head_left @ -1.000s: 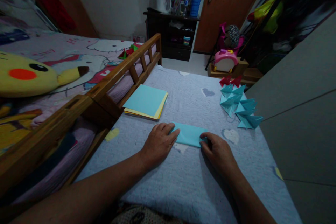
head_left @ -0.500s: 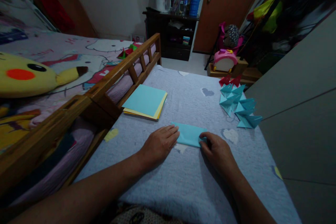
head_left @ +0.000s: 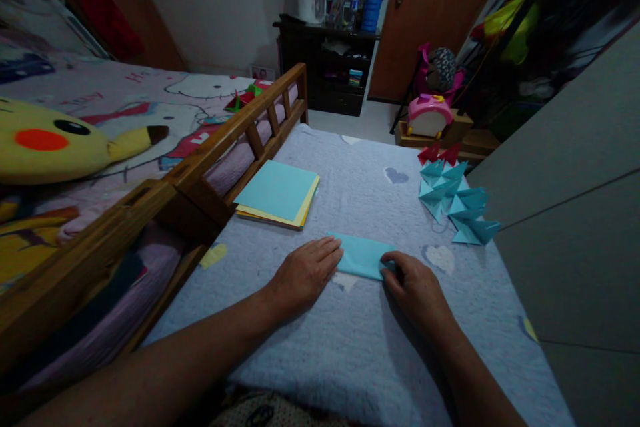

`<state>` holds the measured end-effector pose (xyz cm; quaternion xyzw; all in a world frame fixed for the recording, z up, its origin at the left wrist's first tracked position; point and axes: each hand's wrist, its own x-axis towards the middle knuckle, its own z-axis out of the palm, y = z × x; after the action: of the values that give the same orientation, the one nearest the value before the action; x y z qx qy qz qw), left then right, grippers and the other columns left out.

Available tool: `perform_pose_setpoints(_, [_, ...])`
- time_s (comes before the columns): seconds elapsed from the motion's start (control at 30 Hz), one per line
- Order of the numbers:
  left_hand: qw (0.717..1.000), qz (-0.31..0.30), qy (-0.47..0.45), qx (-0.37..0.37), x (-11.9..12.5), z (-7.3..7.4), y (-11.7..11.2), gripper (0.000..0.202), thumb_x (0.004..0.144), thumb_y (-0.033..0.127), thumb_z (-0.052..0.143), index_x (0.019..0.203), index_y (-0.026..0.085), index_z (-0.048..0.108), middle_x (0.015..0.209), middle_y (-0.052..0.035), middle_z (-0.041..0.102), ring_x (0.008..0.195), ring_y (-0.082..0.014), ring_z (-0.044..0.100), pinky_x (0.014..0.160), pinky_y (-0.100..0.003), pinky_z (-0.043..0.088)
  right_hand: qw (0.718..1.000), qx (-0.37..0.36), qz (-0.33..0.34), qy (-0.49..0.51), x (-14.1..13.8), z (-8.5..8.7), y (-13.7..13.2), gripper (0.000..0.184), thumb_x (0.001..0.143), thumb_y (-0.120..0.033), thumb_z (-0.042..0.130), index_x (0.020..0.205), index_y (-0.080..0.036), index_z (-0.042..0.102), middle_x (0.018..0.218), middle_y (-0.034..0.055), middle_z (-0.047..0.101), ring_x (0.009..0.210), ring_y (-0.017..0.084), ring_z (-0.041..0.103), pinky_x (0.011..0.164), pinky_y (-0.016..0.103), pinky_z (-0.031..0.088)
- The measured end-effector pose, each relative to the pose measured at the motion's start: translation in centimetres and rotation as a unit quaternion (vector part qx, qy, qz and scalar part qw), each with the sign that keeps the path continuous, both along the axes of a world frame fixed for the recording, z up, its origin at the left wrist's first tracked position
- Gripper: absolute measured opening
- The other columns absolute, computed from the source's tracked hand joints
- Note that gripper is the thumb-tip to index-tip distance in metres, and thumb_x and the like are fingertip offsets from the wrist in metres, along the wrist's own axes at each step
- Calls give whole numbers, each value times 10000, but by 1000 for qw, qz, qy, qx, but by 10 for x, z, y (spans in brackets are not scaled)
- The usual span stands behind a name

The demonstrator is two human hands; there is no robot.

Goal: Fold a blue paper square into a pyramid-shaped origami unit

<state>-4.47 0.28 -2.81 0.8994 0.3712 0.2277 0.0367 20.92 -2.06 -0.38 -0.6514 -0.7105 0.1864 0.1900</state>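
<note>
A folded light-blue paper strip (head_left: 361,255) lies on a pale blue blanket with heart prints (head_left: 350,180). My left hand (head_left: 305,272) lies flat with its fingers stretched onto the strip's left end. My right hand (head_left: 413,285) presses curled fingertips on the strip's right end. A stack of square paper sheets (head_left: 277,193), blue on top and yellow beneath, sits further back on the left.
Several folded blue paper pieces (head_left: 457,203) with red ones (head_left: 439,153) behind lie at the right. A wooden bed rail (head_left: 220,147) runs along the left, with a yellow plush toy (head_left: 55,143) beyond it. A grey panel (head_left: 575,200) stands at the right.
My left hand has slid slightly left along the strip, baring a bit more of the paper. My right hand stays on the right end.
</note>
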Motion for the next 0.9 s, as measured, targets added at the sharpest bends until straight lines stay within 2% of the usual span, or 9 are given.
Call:
perform_pose_setpoints(0.5, [1000,8,17,1,1,4,0,315,1041,215,422,1272,130,618,1354,-136,645,1264,-254,605,1055,-454,530,1000,20,-5,4,0,-3,-1,287,842,-303,508,998,-174,711,849,97,714,746,226,643,741,357,472])
perform_pose_setpoints(0.73, [1000,9,25,-2,1,1,1,321,1042,222,428,1292,121,603,1377,-142,628,1290,-254,584,1083,-453,506,1000,19,-7,6,0,-4,-1,286,859,-311,508,1015,-180,709,852,108,717,744,230,645,733,363,481])
perform_pose_setpoints(0.9, [1000,6,31,1,1,0,0,338,1046,217,407,1301,112,603,1379,-158,623,1282,-261,589,1068,-459,514,999,34,-2,1,-2,-2,-4,260,880,-268,510,1030,-185,705,935,106,735,843,242,666,815,383,496])
